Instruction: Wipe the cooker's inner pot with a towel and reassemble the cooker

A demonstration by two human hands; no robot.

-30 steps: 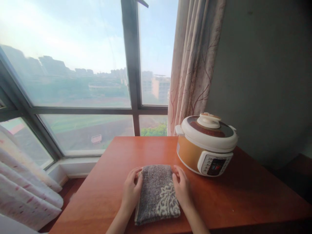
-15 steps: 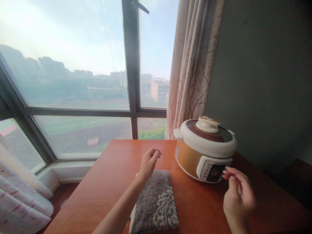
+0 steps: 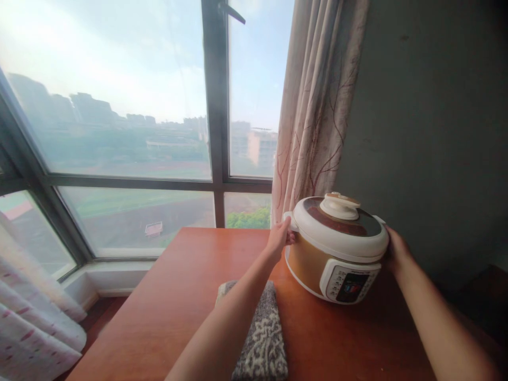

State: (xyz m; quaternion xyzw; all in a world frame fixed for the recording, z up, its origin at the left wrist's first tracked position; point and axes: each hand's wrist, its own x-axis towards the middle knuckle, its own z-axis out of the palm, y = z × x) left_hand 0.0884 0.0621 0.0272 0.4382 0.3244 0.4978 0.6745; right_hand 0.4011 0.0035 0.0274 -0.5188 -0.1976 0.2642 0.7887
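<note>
Gripping opposite sides of the round orange-and-white electric pressure cooker (image 3: 337, 248), both hands are stretched forward over the reddish-brown wooden surface (image 3: 178, 296). The left hand (image 3: 279, 239) is closed around the small white side handle at the cooker's left edge, fingers wrapped over it just under the rim of the lid. The right hand (image 3: 397, 248) is pressed against the cooker's right side, below the white lid rim; its fingers lie mostly behind the body of the pot, so how far they curl cannot be told. The cooker sits on the surface between the two hands, its lid closed, with a cream knob (image 3: 339, 205) on a dark brown top and a white control panel (image 3: 351, 283) facing the person. Under the left forearm, nearer the person than either hand, lies a folded grey towel with a pale leafy pattern (image 3: 264, 338), flat on the surface and apart from the cooker. Beyond the left hand hangs a pinkish curtain with a branch print (image 3: 313, 106), and further left a large window with a dark frame (image 3: 214, 106) looks out on hazy buildings. A grey wall (image 3: 436, 132) rises behind the right hand.
</note>
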